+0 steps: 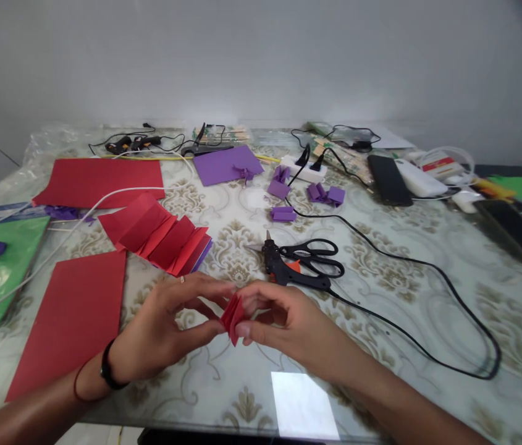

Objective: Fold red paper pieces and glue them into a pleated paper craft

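Between my two hands, a small folded piece of red paper (232,317) is held up above the table. My left hand (168,321) pinches its left side between thumb and fingers. On the right side, my right hand (283,318) grips the folds, thumb in front. Just beyond my hands lie a black glue gun (288,272) with its cord and black-handled scissors (311,252). A fanned stack of red paper pieces (159,238) is up to the left, and a flat red sheet (75,309) lies beside my left forearm.
Several folded purple paper pieces (283,214) lie behind the glue gun, near a white power strip (304,168). A purple sheet (223,165) and another red sheet (103,179) are farther back. Green packs (5,266) sit left; phones (389,179) lie right. A black cord (427,262) loops across the right side.
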`<state>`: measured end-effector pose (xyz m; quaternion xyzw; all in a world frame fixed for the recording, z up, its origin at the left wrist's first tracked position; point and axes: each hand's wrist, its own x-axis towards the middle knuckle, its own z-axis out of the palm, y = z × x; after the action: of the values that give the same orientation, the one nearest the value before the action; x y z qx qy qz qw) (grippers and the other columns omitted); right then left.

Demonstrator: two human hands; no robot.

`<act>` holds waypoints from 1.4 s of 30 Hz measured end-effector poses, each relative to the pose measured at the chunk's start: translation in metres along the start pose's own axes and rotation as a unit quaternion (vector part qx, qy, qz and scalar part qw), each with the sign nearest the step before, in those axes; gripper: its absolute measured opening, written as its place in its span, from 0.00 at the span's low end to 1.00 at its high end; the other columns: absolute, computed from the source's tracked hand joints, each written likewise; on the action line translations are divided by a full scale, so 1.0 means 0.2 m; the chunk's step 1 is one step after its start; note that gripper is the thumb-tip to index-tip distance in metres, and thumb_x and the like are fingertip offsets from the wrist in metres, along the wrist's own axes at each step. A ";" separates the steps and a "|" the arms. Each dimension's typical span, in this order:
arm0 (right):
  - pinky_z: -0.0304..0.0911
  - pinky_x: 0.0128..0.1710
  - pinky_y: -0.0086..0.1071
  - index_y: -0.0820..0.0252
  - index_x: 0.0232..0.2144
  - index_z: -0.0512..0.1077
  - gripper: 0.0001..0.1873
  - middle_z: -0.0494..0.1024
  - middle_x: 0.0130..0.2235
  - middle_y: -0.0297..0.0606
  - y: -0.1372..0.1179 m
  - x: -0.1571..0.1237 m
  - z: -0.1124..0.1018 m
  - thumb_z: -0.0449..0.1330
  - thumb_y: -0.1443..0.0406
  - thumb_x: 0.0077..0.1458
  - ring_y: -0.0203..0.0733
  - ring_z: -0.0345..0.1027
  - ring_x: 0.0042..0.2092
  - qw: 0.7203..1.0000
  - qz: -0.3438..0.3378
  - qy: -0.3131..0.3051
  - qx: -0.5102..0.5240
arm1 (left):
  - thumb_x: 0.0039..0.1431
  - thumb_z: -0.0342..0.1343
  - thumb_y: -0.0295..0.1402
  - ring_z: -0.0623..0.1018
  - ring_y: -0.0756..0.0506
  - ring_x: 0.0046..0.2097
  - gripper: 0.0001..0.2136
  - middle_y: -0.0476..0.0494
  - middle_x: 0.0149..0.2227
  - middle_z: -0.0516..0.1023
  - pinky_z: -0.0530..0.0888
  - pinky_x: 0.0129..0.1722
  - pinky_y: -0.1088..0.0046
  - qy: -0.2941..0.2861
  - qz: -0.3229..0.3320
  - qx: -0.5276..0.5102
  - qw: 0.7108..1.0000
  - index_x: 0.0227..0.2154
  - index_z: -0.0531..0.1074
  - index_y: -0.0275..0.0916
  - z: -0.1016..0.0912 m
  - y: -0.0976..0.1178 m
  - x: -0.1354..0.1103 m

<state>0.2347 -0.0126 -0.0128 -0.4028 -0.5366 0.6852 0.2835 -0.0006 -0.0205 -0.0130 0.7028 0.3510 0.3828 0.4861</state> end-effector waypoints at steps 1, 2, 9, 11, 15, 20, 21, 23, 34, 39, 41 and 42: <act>0.71 0.42 0.32 0.56 0.40 0.78 0.17 0.83 0.37 0.32 0.00 0.00 0.00 0.76 0.57 0.52 0.38 0.77 0.38 1.000 -0.001 0.005 0.007 | 0.64 0.66 0.24 0.83 0.47 0.52 0.24 0.49 0.52 0.83 0.83 0.47 0.77 -0.007 0.002 0.000 1.000 0.58 0.77 0.55 0.00 0.01 0.00; 0.71 0.43 0.32 0.56 0.39 0.77 0.17 0.83 0.37 0.32 0.00 0.00 0.00 0.77 0.58 0.52 0.38 0.78 0.39 1.000 -0.003 0.010 0.012 | 0.63 0.66 0.24 0.82 0.47 0.52 0.21 0.48 0.52 0.82 0.83 0.46 0.77 -0.012 0.003 -0.002 1.000 0.56 0.78 0.53 0.00 0.01 0.00; 0.72 0.45 0.36 0.58 0.34 0.77 0.16 0.81 0.38 0.36 -0.01 0.00 0.00 0.74 0.53 0.55 0.41 0.77 0.40 0.999 -0.028 -0.016 -0.011 | 0.63 0.69 0.30 0.81 0.46 0.49 0.06 0.44 0.49 0.79 0.79 0.52 0.70 -0.033 0.004 0.008 0.999 0.39 0.76 0.41 -0.02 0.02 0.02; 0.72 0.44 0.35 0.58 0.37 0.77 0.15 0.80 0.38 0.35 0.00 0.00 -0.01 0.74 0.55 0.56 0.40 0.76 0.40 0.999 -0.028 -0.029 0.004 | 0.64 0.68 0.30 0.80 0.46 0.49 0.05 0.45 0.47 0.80 0.76 0.53 0.70 -0.040 0.012 0.024 0.999 0.37 0.76 0.41 -0.03 0.02 0.02; 0.72 0.44 0.34 0.56 0.45 0.77 0.17 0.80 0.43 0.36 0.01 0.00 -0.04 0.73 0.58 0.58 0.40 0.76 0.43 0.996 -0.010 -0.062 0.058 | 0.65 0.68 0.32 0.79 0.47 0.46 0.03 0.46 0.44 0.77 0.75 0.51 0.71 -0.036 0.030 0.039 0.998 0.36 0.79 0.42 -0.04 0.03 0.02; 0.69 0.44 0.32 0.55 0.46 0.79 0.18 0.80 0.42 0.34 0.00 0.01 -0.05 0.75 0.59 0.54 0.39 0.75 0.42 0.995 0.007 -0.072 0.071 | 0.65 0.67 0.31 0.79 0.47 0.44 0.04 0.47 0.41 0.78 0.75 0.48 0.72 -0.032 0.000 0.040 0.999 0.35 0.78 0.41 -0.03 0.03 0.01; 0.68 0.42 0.32 0.56 0.44 0.79 0.18 0.80 0.39 0.32 0.00 0.01 -0.06 0.75 0.58 0.53 0.38 0.74 0.39 0.996 0.012 -0.068 0.065 | 0.66 0.66 0.31 0.80 0.47 0.44 0.04 0.46 0.41 0.79 0.75 0.48 0.71 -0.037 -0.012 0.026 0.999 0.35 0.77 0.41 -0.03 0.03 0.01; 0.66 0.38 0.31 0.58 0.37 0.79 0.15 0.78 0.34 0.31 -0.01 0.01 -0.06 0.75 0.57 0.52 0.37 0.71 0.35 0.998 0.010 -0.051 0.030 | 0.67 0.64 0.31 0.81 0.47 0.44 0.05 0.46 0.42 0.80 0.76 0.47 0.72 -0.040 -0.039 -0.006 0.998 0.35 0.74 0.41 -0.03 0.04 0.01; 0.64 0.38 0.31 0.55 0.38 0.77 0.02 0.84 0.34 0.30 -0.01 0.01 0.02 0.66 0.65 0.61 0.40 0.75 0.37 0.962 -0.060 0.041 -0.263 | 0.67 0.61 0.35 0.80 0.49 0.31 0.09 0.50 0.29 0.84 0.74 0.31 0.78 -0.077 -0.134 0.134 0.979 0.32 0.81 0.39 0.01 0.03 0.03; 0.71 0.47 0.39 0.55 0.54 0.75 0.19 0.86 0.43 0.37 0.05 0.04 0.01 0.68 0.66 0.61 0.48 0.79 0.44 0.944 -0.039 -0.013 -0.328 | 0.70 0.58 0.33 0.84 0.47 0.35 0.06 0.47 0.36 0.86 0.79 0.38 0.74 0.019 0.027 0.297 0.954 0.41 0.80 0.39 -0.10 0.15 0.04; 0.69 0.57 0.46 0.57 0.58 0.74 0.23 0.83 0.53 0.45 0.05 0.04 0.00 0.68 0.65 0.62 0.53 0.76 0.56 0.915 -0.091 -0.013 -0.392 | 0.71 0.56 0.32 0.85 0.42 0.47 0.09 0.40 0.47 0.85 0.80 0.50 0.66 0.105 0.089 0.392 0.909 0.46 0.79 0.38 -0.18 0.14 0.06; 0.66 0.62 0.48 0.58 0.60 0.73 0.23 0.80 0.57 0.47 0.05 0.04 -0.02 0.66 0.63 0.64 0.55 0.73 0.60 0.900 -0.123 -0.003 -0.418 | 0.72 0.55 0.32 0.83 0.38 0.55 0.11 0.37 0.55 0.82 0.79 0.57 0.60 0.107 0.101 0.429 0.891 0.51 0.78 0.38 -0.23 0.11 0.07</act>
<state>0.2339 -0.0066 -0.0242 -0.4125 -0.8200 0.3587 0.1694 -0.0318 0.0036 0.0213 0.8292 0.4584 0.3149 0.0558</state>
